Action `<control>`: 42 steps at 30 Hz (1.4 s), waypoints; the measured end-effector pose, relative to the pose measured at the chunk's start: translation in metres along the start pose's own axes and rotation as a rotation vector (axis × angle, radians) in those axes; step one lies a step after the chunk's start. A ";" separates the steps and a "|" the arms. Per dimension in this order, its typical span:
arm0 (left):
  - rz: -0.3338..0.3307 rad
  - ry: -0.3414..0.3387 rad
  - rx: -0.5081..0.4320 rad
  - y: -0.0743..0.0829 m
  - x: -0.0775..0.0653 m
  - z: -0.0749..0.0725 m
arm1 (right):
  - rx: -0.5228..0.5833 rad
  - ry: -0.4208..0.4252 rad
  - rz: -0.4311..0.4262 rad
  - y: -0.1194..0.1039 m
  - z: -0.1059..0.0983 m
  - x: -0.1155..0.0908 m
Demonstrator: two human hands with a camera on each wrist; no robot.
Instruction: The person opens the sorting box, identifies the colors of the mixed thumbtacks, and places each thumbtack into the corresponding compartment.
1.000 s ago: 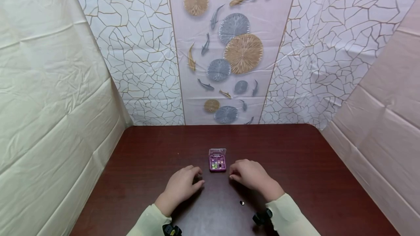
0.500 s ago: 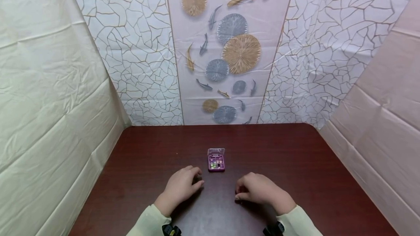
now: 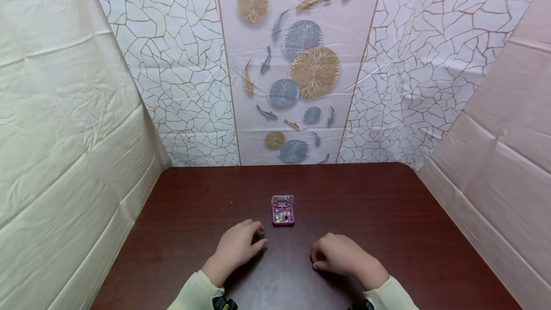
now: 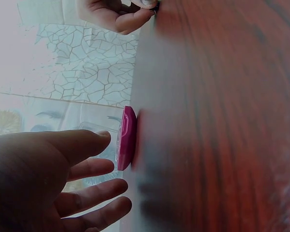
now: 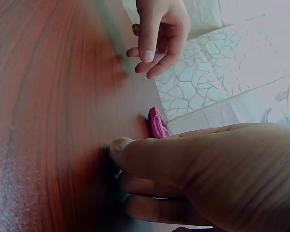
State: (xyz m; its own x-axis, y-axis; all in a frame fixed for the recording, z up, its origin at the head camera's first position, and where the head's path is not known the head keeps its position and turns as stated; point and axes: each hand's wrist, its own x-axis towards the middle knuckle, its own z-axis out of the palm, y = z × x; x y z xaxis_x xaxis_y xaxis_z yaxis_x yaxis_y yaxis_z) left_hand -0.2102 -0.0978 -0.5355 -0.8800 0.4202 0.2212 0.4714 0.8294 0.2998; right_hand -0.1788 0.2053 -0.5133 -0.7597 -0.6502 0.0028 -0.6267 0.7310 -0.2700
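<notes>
A small purple case (image 3: 282,215) with compartments stands on the table, its clear lid (image 3: 282,199) raised. Several small coloured pieces lie inside it. To its near left, my left hand (image 3: 236,247) rests with relaxed, slightly bent fingers and holds nothing; the left wrist view shows the thumb and fingers apart beside the case. My right hand (image 3: 342,255) is low over the table to the near right of the case. Its thumb and fingers pinch a small dark piece (image 4: 156,7), mostly hidden by the fingertips.
The dark red-brown table (image 3: 206,185) runs back to a patterned cloth wall (image 3: 193,85). Cream cloth walls close in the left (image 3: 64,133) and right (image 3: 508,133) sides. A tiny pale speck (image 3: 231,202) lies left of the case.
My right hand has moved back from beside the case, toward me and to the right, over the small dark piece on the table, and now pinches it. The left hand stays put.
</notes>
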 end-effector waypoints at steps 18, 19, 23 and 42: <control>-0.008 -0.007 -0.007 -0.002 -0.003 0.004 | -0.012 0.029 -0.033 -0.002 0.001 0.000; -0.009 -0.006 -0.006 -0.002 -0.002 0.004 | -0.017 0.030 -0.034 -0.001 0.001 0.000; -0.011 -0.008 -0.002 -0.002 -0.002 0.004 | -0.022 0.029 -0.031 -0.001 -0.001 0.002; -0.003 -0.012 -0.004 -0.001 0.000 0.003 | -0.057 0.164 -0.031 0.013 -0.017 0.044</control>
State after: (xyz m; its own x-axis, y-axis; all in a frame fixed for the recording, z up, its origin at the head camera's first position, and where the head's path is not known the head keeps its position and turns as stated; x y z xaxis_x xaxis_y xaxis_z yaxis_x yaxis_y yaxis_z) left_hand -0.2113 -0.0974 -0.5388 -0.8822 0.4219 0.2090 0.4687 0.8293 0.3043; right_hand -0.2229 0.1898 -0.5006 -0.7550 -0.6336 0.1687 -0.6556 0.7247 -0.2121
